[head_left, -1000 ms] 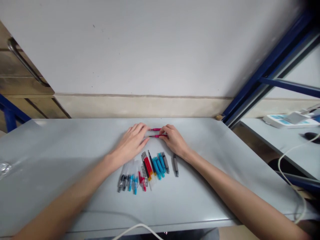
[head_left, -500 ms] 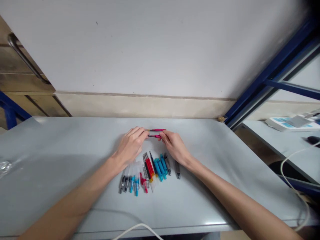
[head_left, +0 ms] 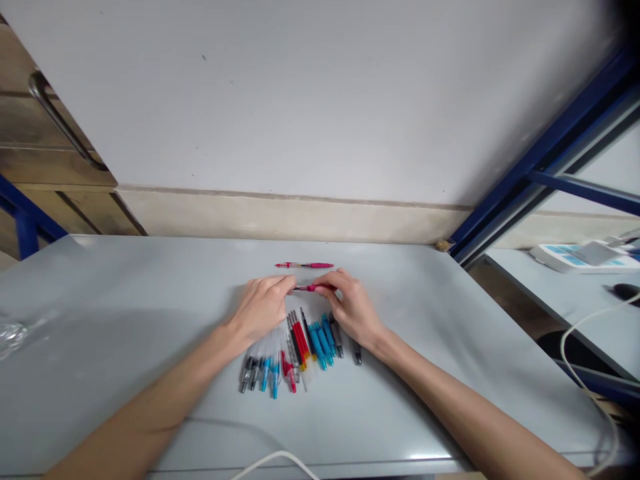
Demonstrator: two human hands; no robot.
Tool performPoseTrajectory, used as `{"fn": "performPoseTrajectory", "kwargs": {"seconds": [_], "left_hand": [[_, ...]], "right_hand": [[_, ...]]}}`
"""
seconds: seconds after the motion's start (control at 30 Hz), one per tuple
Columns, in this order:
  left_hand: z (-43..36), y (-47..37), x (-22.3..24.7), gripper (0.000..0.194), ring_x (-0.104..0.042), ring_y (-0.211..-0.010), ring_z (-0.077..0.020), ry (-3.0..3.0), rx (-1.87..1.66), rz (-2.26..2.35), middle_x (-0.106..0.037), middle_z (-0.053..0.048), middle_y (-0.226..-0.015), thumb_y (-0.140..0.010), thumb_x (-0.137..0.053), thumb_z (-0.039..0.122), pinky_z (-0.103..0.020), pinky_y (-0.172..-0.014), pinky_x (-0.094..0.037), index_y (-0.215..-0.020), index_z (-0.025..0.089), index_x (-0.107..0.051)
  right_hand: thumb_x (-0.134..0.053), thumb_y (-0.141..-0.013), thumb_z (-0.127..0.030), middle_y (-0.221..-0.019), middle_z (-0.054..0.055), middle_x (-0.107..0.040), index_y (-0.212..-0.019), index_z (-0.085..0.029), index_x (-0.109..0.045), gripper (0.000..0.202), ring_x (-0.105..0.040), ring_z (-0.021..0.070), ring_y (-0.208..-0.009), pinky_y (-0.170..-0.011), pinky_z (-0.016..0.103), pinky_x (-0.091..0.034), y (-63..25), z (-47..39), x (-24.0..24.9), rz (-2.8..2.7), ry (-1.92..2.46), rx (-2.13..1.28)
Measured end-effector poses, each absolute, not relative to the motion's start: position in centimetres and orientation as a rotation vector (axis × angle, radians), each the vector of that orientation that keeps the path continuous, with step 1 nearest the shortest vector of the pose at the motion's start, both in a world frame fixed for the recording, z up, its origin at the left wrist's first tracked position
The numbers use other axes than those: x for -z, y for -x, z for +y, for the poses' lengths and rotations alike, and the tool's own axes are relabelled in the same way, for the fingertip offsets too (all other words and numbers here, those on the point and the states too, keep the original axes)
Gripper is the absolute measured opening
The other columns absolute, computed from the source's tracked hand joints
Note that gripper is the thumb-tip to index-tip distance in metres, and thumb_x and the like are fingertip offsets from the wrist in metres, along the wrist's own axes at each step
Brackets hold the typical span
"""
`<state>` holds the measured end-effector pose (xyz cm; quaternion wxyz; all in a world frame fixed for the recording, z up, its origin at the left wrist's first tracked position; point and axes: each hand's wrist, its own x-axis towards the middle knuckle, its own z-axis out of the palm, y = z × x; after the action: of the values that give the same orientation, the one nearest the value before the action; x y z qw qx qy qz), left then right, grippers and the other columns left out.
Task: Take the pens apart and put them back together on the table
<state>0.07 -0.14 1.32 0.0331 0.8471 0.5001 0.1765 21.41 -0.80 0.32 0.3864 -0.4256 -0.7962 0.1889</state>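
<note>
Between my two hands a pink pen (head_left: 311, 288) lies level, just above the pen parts. My left hand (head_left: 264, 299) pinches its left end, which the fingers hide. My right hand (head_left: 351, 303) is closed on the pink right end. Beyond them a second pink pen (head_left: 304, 265) lies crosswise on the table, touched by neither hand. Near my left wrist are clear pen barrels with blue clips (head_left: 275, 380), dark clips (head_left: 245, 380) and a red clip (head_left: 289, 373). Several red and black refills (head_left: 300, 339) lie in the middle, with blue grips (head_left: 320, 341) to their right.
The grey table (head_left: 125, 320) meets a white wall. A crumpled clear plastic piece (head_left: 11, 335) lies at the far left. A white cable (head_left: 280, 455) crosses the front edge. At right stand a blue metal frame (head_left: 530, 167) and a side table with a white device (head_left: 583, 259).
Both hands have come a little nearer to me with the pink pen between them. The far pink pen now lies fully in sight, apart from my hands.
</note>
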Motion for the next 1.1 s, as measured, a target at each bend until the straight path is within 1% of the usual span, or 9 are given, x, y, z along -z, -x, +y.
{"fn": "performPoseTrajectory", "kwargs": {"seconds": [0.07,0.13,0.27,0.4,0.57,0.67,0.8,0.97,1.1], "left_hand": [[-0.2,-0.2,-1.3,0.034,-0.065,-0.078,-0.0206,-2.591,-0.54,1.551,-0.068,-0.003,-0.083,-0.073,-0.041,-0.002,-0.027,-0.064,-0.035,-0.086,0.022,-0.06],[-0.2,-0.3,-1.3,0.035,-0.065,-0.08,-0.0206,-2.592,-0.544,1.529,-0.069,-0.003,-0.085,-0.073,-0.041,-0.002,-0.026,-0.065,-0.036,-0.089,0.023,-0.061],[-0.5,-0.4,-1.2,0.032,-0.065,-0.077,-0.0214,-2.592,-0.512,1.512,-0.068,-0.003,-0.081,-0.073,-0.041,-0.001,-0.028,-0.064,-0.036,-0.086,0.022,-0.06],[-0.9,-0.4,-1.2,0.029,-0.064,-0.073,-0.021,-2.544,-0.524,1.525,-0.069,-0.002,-0.079,-0.075,-0.041,0.002,-0.029,-0.063,-0.036,-0.086,0.022,-0.059],[-1.3,-0.7,-1.5,0.025,-0.063,-0.07,-0.0203,-2.524,-0.476,1.58,-0.068,-0.002,-0.075,-0.08,-0.041,0.006,-0.029,-0.059,-0.031,-0.084,0.023,-0.059],[-1.4,-1.0,-1.6,0.023,-0.062,-0.065,-0.0202,-2.54,-0.496,1.587,-0.066,-0.002,-0.07,-0.094,-0.039,0.018,-0.03,-0.058,-0.028,-0.084,0.023,-0.059],[-1.6,-1.0,-1.7,0.042,-0.061,-0.061,-0.0197,-2.575,-0.528,1.602,-0.062,-0.001,-0.064,-0.104,-0.034,0.048,-0.029,-0.057,-0.025,-0.082,0.023,-0.059],[-1.7,-0.7,-1.7,0.039,-0.063,-0.065,-0.0198,-2.641,-0.512,1.552,-0.066,-0.002,-0.069,-0.104,-0.037,0.048,-0.028,-0.058,-0.026,-0.086,0.023,-0.061],[-1.9,-0.6,-1.9,0.032,-0.066,-0.068,-0.0205,-2.686,-0.465,1.492,-0.069,-0.001,-0.072,-0.102,-0.044,0.047,-0.028,-0.058,-0.027,-0.089,0.024,-0.062]], "right_hand": [[-0.058,-0.098,-0.023,-0.101,0.007,-0.066,-0.104,-0.022,-0.064,0.009,-0.058,0.0247,-0.098,-0.087,0.038,-0.047,-21.4,-0.5,-0.3,-2.006,1.035,-0.439],[-0.06,-0.097,-0.026,-0.1,0.007,-0.067,-0.107,-0.022,-0.064,0.012,-0.058,0.0249,-0.096,-0.086,0.039,-0.047,-21.4,-0.4,-0.4,-2.031,1.048,-0.445],[-0.05,-0.102,-0.025,-0.078,0.004,-0.067,-0.084,-0.022,-0.067,0.025,-0.057,0.023,-0.084,-0.079,0.036,-0.047,-21.2,-0.6,-0.5,-2.051,1.081,-0.483],[-0.062,-0.097,-0.025,-0.103,0.007,-0.071,-0.105,-0.022,-0.069,0.011,-0.056,0.025,-0.101,-0.09,0.039,-0.045,-21.0,-1.0,-0.8,-2.098,1.012,-0.436],[-0.056,-0.1,-0.022,-0.086,0.005,-0.072,-0.093,-0.022,-0.071,0.017,-0.056,0.024,-0.086,-0.082,0.039,-0.046,-20.9,-1.2,-0.7,-2.145,1.088,-0.454],[-0.062,-0.095,-0.017,-0.088,0.005,-0.071,-0.094,-0.022,-0.071,0.01,-0.054,0.0254,-0.091,-0.084,0.04,-0.046,-20.8,-1.4,-0.6,-2.098,1.04,-0.35],[-0.06,-0.095,-0.015,-0.081,0.006,-0.067,-0.083,-0.022,-0.066,0.015,-0.051,0.0253,-0.087,-0.081,0.039,-0.046,-20.5,-1.8,-0.5,-2.097,0.997,-0.205],[-0.054,-0.099,-0.016,-0.079,0.006,-0.062,-0.081,-0.022,-0.061,0.019,-0.047,0.0238,-0.081,-0.073,0.036,-0.044,-20.3,-2.0,-0.4,-2.12,0.996,-0.119],[-0.048,-0.098,-0.008,-0.077,0.005,-0.057,-0.079,-0.021,-0.058,0.025,-0.043,0.023,-0.079,-0.068,0.034,-0.039,-20.3,-2.2,0.0,-2.133,1.021,-0.041]]}}
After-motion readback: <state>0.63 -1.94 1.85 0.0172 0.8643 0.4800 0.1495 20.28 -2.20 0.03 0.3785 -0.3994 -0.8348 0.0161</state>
